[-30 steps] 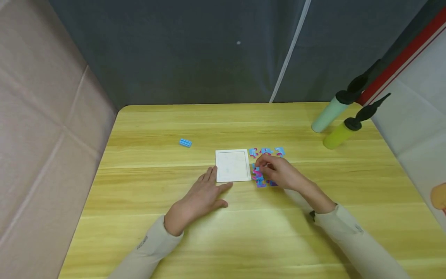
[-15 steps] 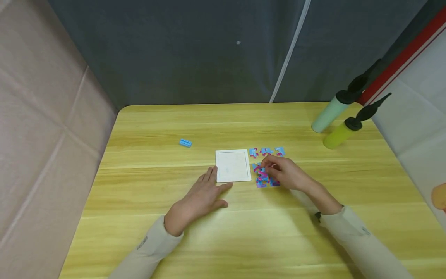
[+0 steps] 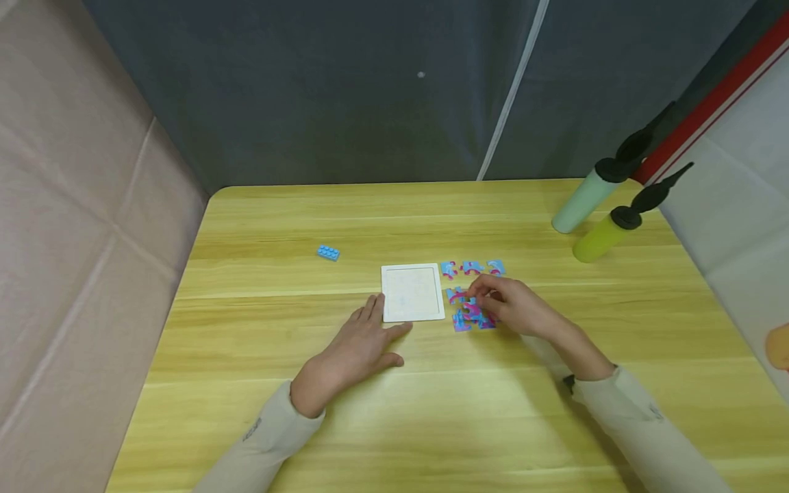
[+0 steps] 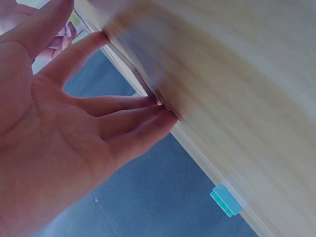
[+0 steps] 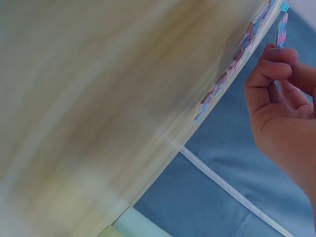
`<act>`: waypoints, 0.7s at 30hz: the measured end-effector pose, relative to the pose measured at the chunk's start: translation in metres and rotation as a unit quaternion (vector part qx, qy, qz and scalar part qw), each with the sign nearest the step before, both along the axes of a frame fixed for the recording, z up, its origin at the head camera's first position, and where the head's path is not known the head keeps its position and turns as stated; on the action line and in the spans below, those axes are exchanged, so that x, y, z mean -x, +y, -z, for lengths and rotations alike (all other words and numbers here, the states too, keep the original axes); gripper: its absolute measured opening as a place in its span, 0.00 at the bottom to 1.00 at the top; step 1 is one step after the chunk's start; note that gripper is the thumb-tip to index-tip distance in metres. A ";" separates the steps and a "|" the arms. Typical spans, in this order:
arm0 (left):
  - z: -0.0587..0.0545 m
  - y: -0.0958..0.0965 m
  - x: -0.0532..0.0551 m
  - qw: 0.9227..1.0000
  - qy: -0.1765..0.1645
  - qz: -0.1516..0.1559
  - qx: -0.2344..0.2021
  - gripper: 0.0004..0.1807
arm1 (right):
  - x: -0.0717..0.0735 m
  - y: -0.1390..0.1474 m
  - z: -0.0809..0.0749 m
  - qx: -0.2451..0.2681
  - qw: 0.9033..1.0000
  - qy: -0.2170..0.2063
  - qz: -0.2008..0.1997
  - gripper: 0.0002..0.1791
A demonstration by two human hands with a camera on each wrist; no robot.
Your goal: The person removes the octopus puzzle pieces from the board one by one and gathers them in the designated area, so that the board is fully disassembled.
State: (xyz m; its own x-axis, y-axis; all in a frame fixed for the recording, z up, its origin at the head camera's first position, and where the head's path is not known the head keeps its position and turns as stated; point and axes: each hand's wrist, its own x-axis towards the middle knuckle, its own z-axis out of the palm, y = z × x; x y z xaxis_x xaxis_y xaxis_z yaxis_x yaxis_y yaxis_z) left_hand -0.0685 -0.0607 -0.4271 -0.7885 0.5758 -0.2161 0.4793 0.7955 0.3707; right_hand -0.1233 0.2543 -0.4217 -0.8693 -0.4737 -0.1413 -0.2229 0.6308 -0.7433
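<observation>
A white square puzzle board [image 3: 411, 293] lies flat at the middle of the table. My left hand [image 3: 356, 350] is spread at its left front corner, with straight fingertips against its edge in the left wrist view. Between thumb and fingers, my right hand [image 3: 518, 309] pinches a pink-and-blue jigsaw piece [image 5: 282, 30], raised over the tabletop in the right wrist view. Below it lie several loose jigsaw pieces [image 3: 461, 322] to the right of the board, some partly hidden by the held piece and hand. Behind them, a row of three pieces [image 3: 472, 268] lies face up.
A blue toy brick [image 3: 329, 253] lies at the back left of the board. Two pump-like cylinders, one mint green [image 3: 582, 202] and one yellow-green [image 3: 600, 238], with black tops, are at the back right. A dark partition [image 3: 320, 96] rises behind the table [image 3: 259, 329].
My right hand has shifted a little to the right over the loose pieces, carrying the jigsaw piece along and uncovering pieces at the left. My left hand and the board have stayed put.
</observation>
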 end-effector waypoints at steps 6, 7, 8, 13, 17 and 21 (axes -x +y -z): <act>-0.001 0.000 -0.001 1.000 0.000 -0.003 0.000 0.33 | -0.001 0.005 0.000 0.007 1.000 -0.011 0.001 0.08; 0.000 0.000 -0.001 1.000 0.002 -0.002 0.000 0.33 | -0.002 0.006 0.000 0.006 1.000 -0.013 0.001 0.08; 0.000 0.000 0.000 1.000 0.002 -0.001 0.001 0.33 | -0.002 0.007 0.000 0.002 1.000 -0.013 0.002 0.07; 0.001 0.001 -0.001 1.000 0.000 -0.001 0.001 0.33 | -0.003 0.012 -0.001 -0.006 1.000 -0.017 0.006 0.07; 0.001 0.001 0.000 1.000 0.001 0.000 0.002 0.33 | -0.003 0.017 0.000 -0.013 1.000 -0.016 0.011 0.08; 0.000 0.001 0.001 1.000 0.003 0.002 0.006 0.33 | -0.003 0.020 0.000 -0.022 1.000 -0.014 0.014 0.08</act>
